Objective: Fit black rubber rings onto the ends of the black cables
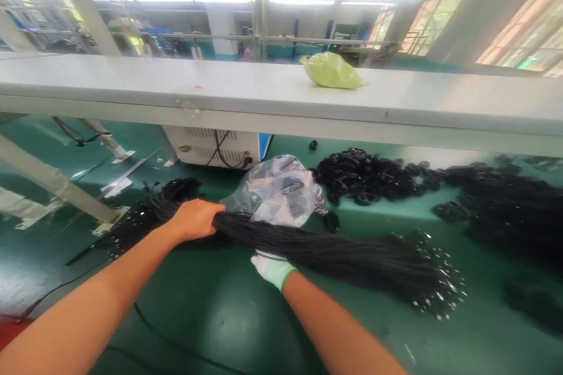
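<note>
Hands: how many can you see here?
2. The left hand is bare and closed around the black bundle; the right hand, gloved, is under the bundle, its fingers partly hidden. Any in the blurred background would be too unclear to count.

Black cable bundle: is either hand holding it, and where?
The left hand grips the cable bundle well away from its shiny-tipped end. The gloved right hand is under it, nearer those tips; its fingers are mostly hidden.

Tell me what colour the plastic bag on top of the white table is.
Yellow-green; the bag shows best in the head view.
</note>
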Available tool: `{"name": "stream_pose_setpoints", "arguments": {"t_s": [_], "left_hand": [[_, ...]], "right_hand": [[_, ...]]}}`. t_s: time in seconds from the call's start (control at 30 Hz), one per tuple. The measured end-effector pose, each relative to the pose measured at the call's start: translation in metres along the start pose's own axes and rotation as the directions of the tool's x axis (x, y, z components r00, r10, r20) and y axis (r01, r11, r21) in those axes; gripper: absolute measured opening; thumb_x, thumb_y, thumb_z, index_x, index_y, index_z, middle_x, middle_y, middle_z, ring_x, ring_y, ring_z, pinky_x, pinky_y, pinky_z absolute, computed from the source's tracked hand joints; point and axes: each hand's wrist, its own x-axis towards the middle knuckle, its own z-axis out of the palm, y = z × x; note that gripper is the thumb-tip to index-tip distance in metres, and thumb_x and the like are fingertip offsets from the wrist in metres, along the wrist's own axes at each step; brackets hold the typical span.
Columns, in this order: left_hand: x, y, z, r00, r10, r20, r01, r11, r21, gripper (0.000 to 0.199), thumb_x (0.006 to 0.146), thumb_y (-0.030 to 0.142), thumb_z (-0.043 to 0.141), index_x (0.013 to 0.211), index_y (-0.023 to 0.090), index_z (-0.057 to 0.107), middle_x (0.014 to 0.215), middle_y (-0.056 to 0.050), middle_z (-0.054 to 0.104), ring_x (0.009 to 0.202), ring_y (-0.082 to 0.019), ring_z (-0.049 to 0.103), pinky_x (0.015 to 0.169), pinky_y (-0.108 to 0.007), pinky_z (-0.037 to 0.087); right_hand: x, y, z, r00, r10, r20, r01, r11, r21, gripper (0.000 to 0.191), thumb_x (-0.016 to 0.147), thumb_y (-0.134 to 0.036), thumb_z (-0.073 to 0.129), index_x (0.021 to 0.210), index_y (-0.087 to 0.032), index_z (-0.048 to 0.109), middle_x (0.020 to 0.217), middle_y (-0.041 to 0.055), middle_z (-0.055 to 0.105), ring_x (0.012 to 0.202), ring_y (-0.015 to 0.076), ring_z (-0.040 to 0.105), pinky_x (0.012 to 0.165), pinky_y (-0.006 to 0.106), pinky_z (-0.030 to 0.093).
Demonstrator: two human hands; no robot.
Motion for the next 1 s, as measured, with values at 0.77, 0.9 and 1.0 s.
{"name": "stream_pose_setpoints", "arguments": {"t_s": [0.77, 0.9, 1.0], "left_hand": [[0.003, 0.003, -0.037, 0.996, 0.053, 0.068, -0.034, 0.968, -0.249, 0.025, 0.059, 0.023, 0.06, 0.083, 0.026, 0.062, 0.067, 0.004, 0.063, 0.065, -0.018, 0.059, 0.058, -0.023, 0.034], [-0.014, 0.012, -0.016, 0.995, 0.083, 0.058, -0.056, 0.929, -0.367, 0.032, 0.066, 0.025, 0.059, 0.098, 0.027, 0.061, 0.083, 0.005, 0.067, 0.078, -0.018, 0.062, 0.067, -0.023, 0.042], [-0.029, 0.026, -0.008, 0.995, 0.089, 0.045, -0.062, 0.905, -0.421, 0.063, 0.06, 0.03, 0.07, 0.12, 0.029, 0.051, 0.114, 0.001, 0.062, 0.104, -0.023, 0.057, 0.086, -0.028, 0.044]], "right_hand": [[-0.111, 0.126, -0.216, 0.922, 0.319, -0.217, -0.378, 0.862, -0.338, 0.019, 0.074, -0.026, 0.053, 0.092, -0.02, 0.056, 0.075, 0.0035, 0.063, 0.068, 0.0193, 0.057, 0.059, 0.027, 0.034], [-0.125, 0.098, -0.27, 0.89, 0.279, -0.361, -0.426, 0.79, -0.441, 0.022, 0.076, -0.036, 0.054, 0.091, -0.02, 0.056, 0.075, 0.0039, 0.061, 0.066, 0.0203, 0.056, 0.059, 0.029, 0.031], [-0.13, 0.068, -0.295, 0.886, 0.161, -0.434, -0.41, 0.709, -0.574, 0.028, 0.076, -0.04, 0.054, 0.09, -0.016, 0.056, 0.077, 0.0066, 0.061, 0.07, 0.021, 0.056, 0.06, 0.029, 0.03]]}}
